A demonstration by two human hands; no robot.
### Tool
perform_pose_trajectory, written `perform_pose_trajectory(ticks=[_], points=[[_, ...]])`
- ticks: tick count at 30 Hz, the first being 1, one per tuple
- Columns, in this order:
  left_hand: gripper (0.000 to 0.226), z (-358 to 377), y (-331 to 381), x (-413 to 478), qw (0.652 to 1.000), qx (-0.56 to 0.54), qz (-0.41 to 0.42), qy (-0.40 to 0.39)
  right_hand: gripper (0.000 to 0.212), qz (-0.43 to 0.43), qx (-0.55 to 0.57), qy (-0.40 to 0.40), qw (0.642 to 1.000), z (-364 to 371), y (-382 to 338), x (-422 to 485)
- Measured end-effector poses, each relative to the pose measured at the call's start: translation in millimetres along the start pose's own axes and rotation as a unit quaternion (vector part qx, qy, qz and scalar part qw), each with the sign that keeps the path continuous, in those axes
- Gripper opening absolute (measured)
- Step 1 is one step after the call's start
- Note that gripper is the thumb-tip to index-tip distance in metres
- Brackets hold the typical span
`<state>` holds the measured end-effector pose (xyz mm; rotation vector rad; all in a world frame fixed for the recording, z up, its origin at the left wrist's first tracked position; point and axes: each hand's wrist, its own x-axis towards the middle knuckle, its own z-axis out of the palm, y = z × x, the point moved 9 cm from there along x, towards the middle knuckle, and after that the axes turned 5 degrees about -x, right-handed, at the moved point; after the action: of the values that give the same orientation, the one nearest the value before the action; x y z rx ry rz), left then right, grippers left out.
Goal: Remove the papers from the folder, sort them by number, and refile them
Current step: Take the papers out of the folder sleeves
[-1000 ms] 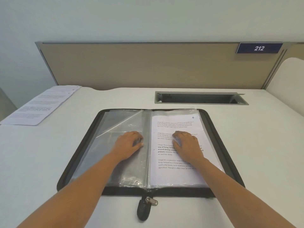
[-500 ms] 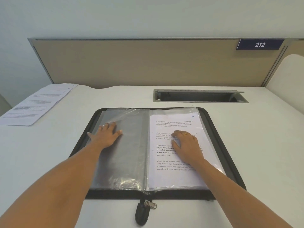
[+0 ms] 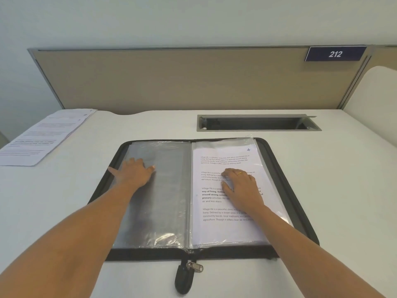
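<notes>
A black zip folder (image 3: 285,183) lies open on the white desk in front of me. Its left side shows an empty clear plastic sleeve (image 3: 163,201). My left hand (image 3: 134,172) rests flat on that sleeve near its upper left, fingers straight. The right side holds a sleeve with a printed paper (image 3: 223,224) marked 4 at its top right corner. On the middle of that page lies my right hand (image 3: 241,183), its fingers bent, a ring on one finger. Several loose printed papers (image 3: 40,136) lie in a pile at the desk's far left.
A recessed grey cable tray (image 3: 257,123) is set into the desk just behind the folder. A beige partition (image 3: 182,80) with a blue 212 label (image 3: 335,54) closes the back. The folder's zip pull (image 3: 187,274) hangs over the near edge.
My left hand has swept the clear sleeve over from the spine and now presses it flat on the left side. My right hand has stayed on the page marked 4.
</notes>
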<state>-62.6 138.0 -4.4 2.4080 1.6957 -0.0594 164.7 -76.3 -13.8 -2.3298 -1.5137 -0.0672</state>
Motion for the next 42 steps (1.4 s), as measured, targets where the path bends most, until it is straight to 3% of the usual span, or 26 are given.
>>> perform_pose_trajectory(ticks=[5, 8, 11, 24, 28, 36, 42], points=[[0.058, 10.1, 73.5, -23.3, 0.986, -0.072, 0.15, 0.03, 0.061, 0.004, -0.009, -0.022, 1.0, 2.2, -0.5, -1.2], [0.059, 27.1, 112.4, -41.9, 0.966, -0.084, 0.246, -0.009, 0.055, 0.011, -0.04, -0.085, 0.996, 13.8, 2.3, -2.0], [0.059, 47.6, 128.1, -54.1, 0.954, -0.067, 0.286, -0.059, 0.051, 0.009, -0.042, -0.123, 0.991, 20.1, 1.6, -1.7], [0.051, 45.9, 120.9, -60.6, 0.956, -0.085, 0.279, -0.018, 0.057, 0.009, -0.056, -0.078, 0.995, 3.8, -2.1, 0.0], [0.043, 32.0, 129.5, -55.5, 0.961, -0.075, 0.268, 0.011, 0.036, 0.001, -0.056, -0.066, 0.996, -10.3, 2.0, 21.8], [0.059, 40.5, 152.1, -37.3, 0.959, -0.095, 0.265, -0.031, 0.037, 0.043, -0.113, -0.139, 0.983, -14.9, 41.5, 69.2], [0.064, 39.9, 165.3, -14.5, 0.96, -0.074, 0.266, -0.05, 0.061, 0.069, -0.09, -0.193, 0.975, -12.5, 60.4, 94.9]])
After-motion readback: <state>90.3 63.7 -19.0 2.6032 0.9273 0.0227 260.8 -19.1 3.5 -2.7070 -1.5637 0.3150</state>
